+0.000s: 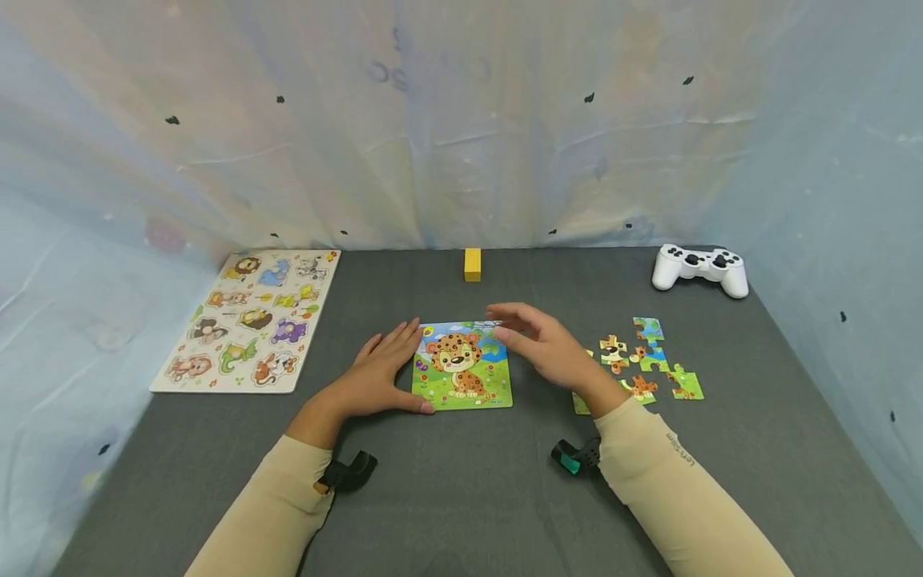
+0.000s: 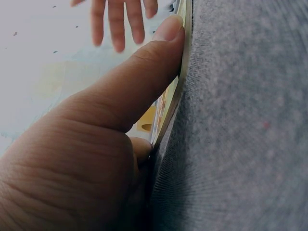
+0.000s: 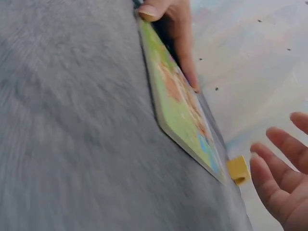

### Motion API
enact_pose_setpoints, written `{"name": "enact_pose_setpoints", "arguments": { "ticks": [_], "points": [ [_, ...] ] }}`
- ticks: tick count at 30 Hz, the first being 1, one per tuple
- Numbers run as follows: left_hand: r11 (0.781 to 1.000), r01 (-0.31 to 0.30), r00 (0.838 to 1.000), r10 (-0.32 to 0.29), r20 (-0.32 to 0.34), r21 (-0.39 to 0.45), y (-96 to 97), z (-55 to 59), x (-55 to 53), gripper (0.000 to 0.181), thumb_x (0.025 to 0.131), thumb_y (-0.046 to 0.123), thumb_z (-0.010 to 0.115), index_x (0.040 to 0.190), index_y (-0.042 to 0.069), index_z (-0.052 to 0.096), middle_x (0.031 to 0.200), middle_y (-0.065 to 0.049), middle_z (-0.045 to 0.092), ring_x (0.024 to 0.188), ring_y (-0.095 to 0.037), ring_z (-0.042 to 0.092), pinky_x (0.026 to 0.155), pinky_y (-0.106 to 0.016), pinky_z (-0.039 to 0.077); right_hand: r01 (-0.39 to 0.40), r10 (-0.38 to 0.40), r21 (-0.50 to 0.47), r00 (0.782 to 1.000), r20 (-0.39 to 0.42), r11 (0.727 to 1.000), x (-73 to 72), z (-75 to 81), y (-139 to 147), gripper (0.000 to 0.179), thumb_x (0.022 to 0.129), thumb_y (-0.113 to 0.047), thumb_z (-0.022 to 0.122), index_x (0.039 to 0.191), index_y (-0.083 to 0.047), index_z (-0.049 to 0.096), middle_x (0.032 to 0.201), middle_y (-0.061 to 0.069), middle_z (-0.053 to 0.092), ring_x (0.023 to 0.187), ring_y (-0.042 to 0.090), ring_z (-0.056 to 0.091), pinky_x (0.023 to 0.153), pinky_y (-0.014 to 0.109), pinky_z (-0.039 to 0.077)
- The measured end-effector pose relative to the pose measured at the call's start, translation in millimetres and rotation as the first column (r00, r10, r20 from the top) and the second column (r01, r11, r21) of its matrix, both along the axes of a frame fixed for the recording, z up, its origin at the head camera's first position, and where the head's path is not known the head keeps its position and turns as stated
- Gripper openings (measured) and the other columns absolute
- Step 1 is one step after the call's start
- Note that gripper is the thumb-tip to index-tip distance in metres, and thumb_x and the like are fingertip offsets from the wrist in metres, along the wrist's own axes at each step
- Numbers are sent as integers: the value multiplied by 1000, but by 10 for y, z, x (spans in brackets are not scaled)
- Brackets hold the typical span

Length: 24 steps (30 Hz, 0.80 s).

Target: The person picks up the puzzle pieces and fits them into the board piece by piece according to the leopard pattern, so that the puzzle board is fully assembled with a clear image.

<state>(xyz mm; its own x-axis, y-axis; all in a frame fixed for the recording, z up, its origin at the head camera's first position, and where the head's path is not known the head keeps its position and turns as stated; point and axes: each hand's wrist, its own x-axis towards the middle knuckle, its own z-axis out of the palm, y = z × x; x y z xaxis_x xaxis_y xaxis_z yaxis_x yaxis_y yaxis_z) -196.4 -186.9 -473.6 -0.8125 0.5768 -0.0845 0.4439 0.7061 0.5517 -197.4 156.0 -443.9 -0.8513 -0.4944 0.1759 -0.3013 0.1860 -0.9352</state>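
Steadying the leopard board (image 1: 465, 361), lying on the tabletop (image 1: 461, 489) mid-frame, calls for light, even pressure along its edges: the left hand (image 1: 378, 377) touches its left side, grip wide; the right hand (image 1: 539, 343), grip wide and holding nothing, hovers beside its upper right corner.

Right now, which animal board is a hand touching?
The small leopard board: the left hand touches its left side, while the larger many-animal board lies untouched, farther left.
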Motion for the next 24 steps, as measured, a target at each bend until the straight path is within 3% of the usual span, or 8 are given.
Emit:
{"name": "enact_pose_setpoints", "arguments": {
  "ticks": [5, 8, 13, 18, 20, 24],
  "points": [
    [1000, -2, 1000, 2, 13, -7, -12, -1, 20, 134, 83, 71, 86, 176, 8, 13, 182, -8, 6, 166, -30, 1, 127, -61, -4, -2, 11, -128, 997, 75, 992, 36, 46, 285, 49, 118, -27, 52, 160, -3, 51, 154, 19, 57, 139, 47, 56, 104, 53, 53],
    [1000, -7, 1000, 7, 24, -7, -16, 2, 24, 133, 83, 70, 86, 176, 10, 12, 182, -6, 5, 166, -28, 0, 127, -60, -5, 7, 11, -212, 996, 85, 977, 53, 40, 476, 50, 120, -31, 44, 161, -2, 49, 152, 23, 57, 137, 44, 58, 104, 47, 53],
    [1000, -8, 1000, 8, 22, -4, -20, -7, 23, 134, 82, 71, 86, 176, 11, 12, 182, -5, 4, 166, -27, 0, 127, -60, -4, 23, 8, -377, 997, 81, 926, 94, 12, 788, 56, 121, -34, 35, 160, 4, 46, 150, 30, 55, 133, 42, 60, 103, 43, 53],
    [1000, -7, 1000, 7, 14, 4, -24, -20, 13, 134, 82, 72, 85, 176, 10, 13, 182, -6, 5, 166, -28, 0, 127, -60, -4, 25, 15, -467, 997, 82, 884, 109, -27, 1097, 62, 121, -41, 31, 164, 2, 43, 152, 24, 57, 135, 38, 59, 105, 43, 51],
    [1000, -4, 1000, 3, 10, 4, -20, -14, 8, 134, 82, 72, 85, 176, 10, 13, 182, -6, 5, 166, -28, 0, 127, -60, -4, 49, -9, -478, 996, 85, 877, 105, -53, 1223, 65, 121, -44, 29, 165, 3, 40, 152, 22, 57, 136, 36, 58, 106, 43, 49],
    [1000, 8, 1000, -8, 0, 4, -14, -10, -3, 133, 83, 71, 85, 176, 9, 13, 182, -7, 5, 166, -29, 0, 127, -60, -4, 178, -131, -501, 983, 128, 847, 94, -74, 1446, 70, 120, -48, 31, 165, 5, 38, 151, 21, 59, 135, 37, 57, 104, 43, 48]
  ]
}}
